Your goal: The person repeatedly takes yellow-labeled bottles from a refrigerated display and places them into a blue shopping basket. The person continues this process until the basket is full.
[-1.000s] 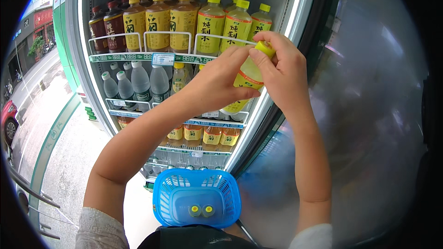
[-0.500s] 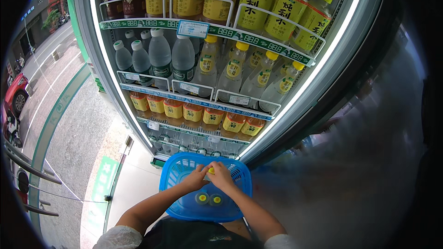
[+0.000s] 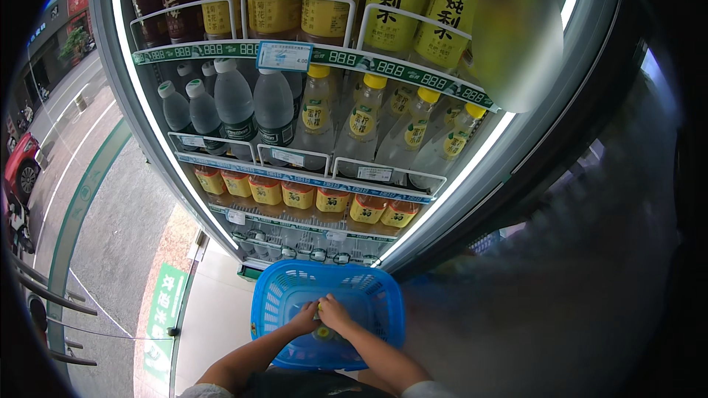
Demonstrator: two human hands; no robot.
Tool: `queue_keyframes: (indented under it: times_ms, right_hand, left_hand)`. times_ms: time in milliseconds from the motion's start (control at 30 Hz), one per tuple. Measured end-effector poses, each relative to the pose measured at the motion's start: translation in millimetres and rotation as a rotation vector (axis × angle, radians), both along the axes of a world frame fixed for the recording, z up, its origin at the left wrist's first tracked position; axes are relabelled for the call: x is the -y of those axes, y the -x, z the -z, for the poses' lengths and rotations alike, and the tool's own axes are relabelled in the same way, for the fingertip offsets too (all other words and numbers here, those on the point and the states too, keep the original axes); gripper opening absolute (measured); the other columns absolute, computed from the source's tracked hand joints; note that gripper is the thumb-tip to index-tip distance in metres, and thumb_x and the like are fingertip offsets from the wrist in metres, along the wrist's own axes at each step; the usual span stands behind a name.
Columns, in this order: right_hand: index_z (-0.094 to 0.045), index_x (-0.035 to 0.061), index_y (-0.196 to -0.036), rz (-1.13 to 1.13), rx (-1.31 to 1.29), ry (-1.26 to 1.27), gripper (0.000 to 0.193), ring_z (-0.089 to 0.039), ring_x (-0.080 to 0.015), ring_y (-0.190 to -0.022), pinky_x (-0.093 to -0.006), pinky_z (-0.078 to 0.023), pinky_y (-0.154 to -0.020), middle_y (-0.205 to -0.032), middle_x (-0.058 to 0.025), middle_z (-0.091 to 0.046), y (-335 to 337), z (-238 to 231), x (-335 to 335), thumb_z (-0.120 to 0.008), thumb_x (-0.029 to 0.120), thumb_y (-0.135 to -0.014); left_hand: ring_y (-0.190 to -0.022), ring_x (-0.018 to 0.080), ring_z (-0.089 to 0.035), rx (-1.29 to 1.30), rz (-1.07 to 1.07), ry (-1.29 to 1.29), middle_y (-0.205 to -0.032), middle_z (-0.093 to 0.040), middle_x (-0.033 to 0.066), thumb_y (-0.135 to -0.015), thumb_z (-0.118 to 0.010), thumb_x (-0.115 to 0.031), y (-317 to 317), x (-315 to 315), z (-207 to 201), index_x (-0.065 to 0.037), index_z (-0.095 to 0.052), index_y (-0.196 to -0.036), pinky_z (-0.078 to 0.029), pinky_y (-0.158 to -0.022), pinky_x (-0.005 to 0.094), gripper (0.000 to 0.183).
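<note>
Low in front of me stands a blue plastic basket (image 3: 391, 302) with slotted sides. Both my hands reach down into it, close together. My left hand (image 3: 304, 318) and my right hand (image 3: 335, 314) are closed round the top of a bottle (image 3: 321, 309), of which only a little yellow shows between the fingers. Its body is mostly hidden by the hands. Just below them, yellow-capped bottles (image 3: 323, 332) stand on the basket floor, partly covered by my wrists.
A lit drinks cooler (image 3: 118, 44) stands open beyond the basket, its wire-fronted shelves full of bottles. A pale blurred shape (image 3: 516, 44), yellowish at the top, covers its upper right. Left are a green floor mat (image 3: 164, 317), metal bars (image 3: 55, 298) and a street.
My hands have moved lower into the basket with the bottle, over the yellow-capped bottles there. The view has shifted slightly. A pale blurred shape has appeared at the upper right.
</note>
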State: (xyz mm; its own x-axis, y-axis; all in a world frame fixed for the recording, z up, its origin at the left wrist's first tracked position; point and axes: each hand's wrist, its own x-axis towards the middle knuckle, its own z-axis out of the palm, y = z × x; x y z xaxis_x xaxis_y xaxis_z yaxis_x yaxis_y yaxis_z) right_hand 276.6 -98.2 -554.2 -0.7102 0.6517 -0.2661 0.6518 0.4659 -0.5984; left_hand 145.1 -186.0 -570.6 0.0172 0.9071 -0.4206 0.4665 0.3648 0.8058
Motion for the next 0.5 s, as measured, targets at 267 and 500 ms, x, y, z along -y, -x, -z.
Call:
queue_keyframes:
  times_ms: [267, 500]
  right_hand:
    - [-0.056, 0.0042, -0.13, -0.064, 0.126, 0.028, 0.048, -0.061, -0.0415, -0.107, -0.0476, -0.053, -0.088, -0.126, -0.0223, -0.052, 9.2, -22.2, -22.4, -0.066, 0.021, -0.087]
    - [-0.056, 0.0, -0.13, 0.077, -0.295, -0.081, 0.052, -0.061, -0.0355, -0.115, -0.0414, -0.05, -0.095, -0.129, -0.0187, -0.056, -22.6, -265.8, -92.8, -0.07, 0.029, -0.089]
  left_hand:
    - [-0.141, 0.0459, -0.035, -0.167, 0.141, 0.032, -0.15, -0.038, 0.0291, -0.084, -0.072, -0.029, 25.5, -20.8, 0.6, 0.0, -0.031, -0.151, -0.034, -0.114, 0.0487, 0.084]
    - [-0.139, 0.042, -0.039, -0.14, 0.155, -0.357, -0.15, -0.038, 0.0278, -0.087, -0.072, -0.031, 58.4, -125.7, -216.7, 0.001, -0.032, -0.15, -0.037, -0.112, 0.0451, 0.081]
